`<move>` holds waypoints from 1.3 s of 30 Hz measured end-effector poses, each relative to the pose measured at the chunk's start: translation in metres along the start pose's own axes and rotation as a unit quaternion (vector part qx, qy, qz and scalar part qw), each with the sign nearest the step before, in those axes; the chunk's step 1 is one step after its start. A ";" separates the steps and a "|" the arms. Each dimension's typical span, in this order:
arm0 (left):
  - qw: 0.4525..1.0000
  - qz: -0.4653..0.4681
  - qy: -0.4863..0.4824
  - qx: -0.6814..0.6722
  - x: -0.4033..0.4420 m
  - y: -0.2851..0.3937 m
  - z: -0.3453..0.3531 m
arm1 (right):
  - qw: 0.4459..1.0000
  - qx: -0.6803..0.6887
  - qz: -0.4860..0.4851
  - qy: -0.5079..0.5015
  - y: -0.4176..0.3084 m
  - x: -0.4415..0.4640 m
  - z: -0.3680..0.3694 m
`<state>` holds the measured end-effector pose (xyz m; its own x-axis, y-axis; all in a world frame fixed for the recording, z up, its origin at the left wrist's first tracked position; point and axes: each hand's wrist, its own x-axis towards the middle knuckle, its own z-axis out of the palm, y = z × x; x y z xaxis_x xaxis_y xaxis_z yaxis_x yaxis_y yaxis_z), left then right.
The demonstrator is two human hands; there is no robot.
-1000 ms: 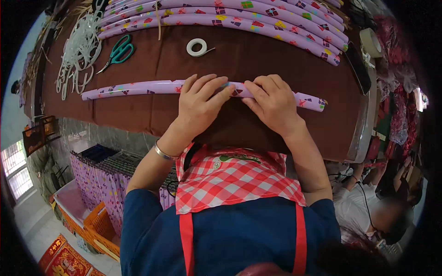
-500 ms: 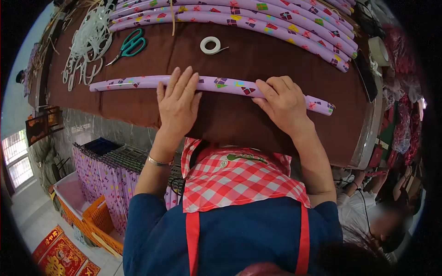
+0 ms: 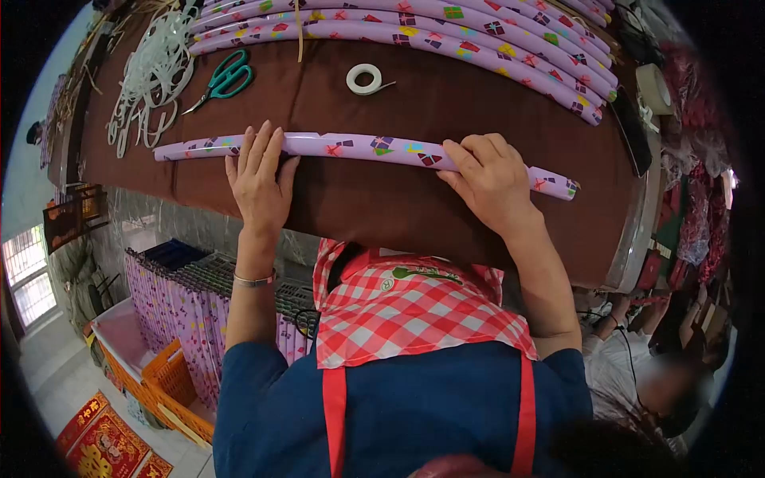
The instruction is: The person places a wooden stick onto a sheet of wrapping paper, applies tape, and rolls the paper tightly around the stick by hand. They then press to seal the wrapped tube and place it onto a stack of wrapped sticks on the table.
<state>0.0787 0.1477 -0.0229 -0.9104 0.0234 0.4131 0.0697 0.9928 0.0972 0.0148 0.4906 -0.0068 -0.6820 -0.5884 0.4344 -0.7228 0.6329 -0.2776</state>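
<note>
A long rolled tube of purple gift-patterned wrapping paper (image 3: 358, 146) lies across the brown-covered table in front of me. My left hand (image 3: 261, 179) rests flat on the tube left of its middle, fingers stretched out. Toward the right end, my right hand (image 3: 490, 171) is wrapped around the roll, its fingers curled and thumb against the near side. Beyond the roll lie a white tape roll (image 3: 353, 80) with its loose end out and teal-handled scissors (image 3: 229, 78).
Several purple rolls (image 3: 446, 38) are stacked at the far side. A tangle of clear straps (image 3: 155, 72) lies at the left, with a dark flat object (image 3: 633, 135) at the right edge. An orange crate (image 3: 171, 374) stands below left; another person (image 3: 637, 374) is at lower right.
My left hand has slid leftward along the roll, from near its middle toward the left end. My right hand and the roll stay about where they were.
</note>
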 end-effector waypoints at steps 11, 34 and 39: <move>0.978 0.119 0.024 -0.168 0.020 0.098 0.006 | 0.997 -0.041 0.010 -0.060 -0.009 -0.010 -0.019; 0.988 0.094 0.008 -0.125 0.012 0.055 0.001 | 0.998 -0.002 -0.045 -0.037 -0.023 0.004 0.006; 0.987 0.091 0.007 -0.131 0.011 0.056 0.000 | 0.995 0.024 -0.074 -0.057 -0.031 0.022 0.016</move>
<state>0.0722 0.2039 -0.0129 -0.8675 0.1957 0.4572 0.3364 0.9081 0.2495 0.0207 0.4498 -0.0022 -0.5737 -0.7285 0.3743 -0.8191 0.5114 -0.2601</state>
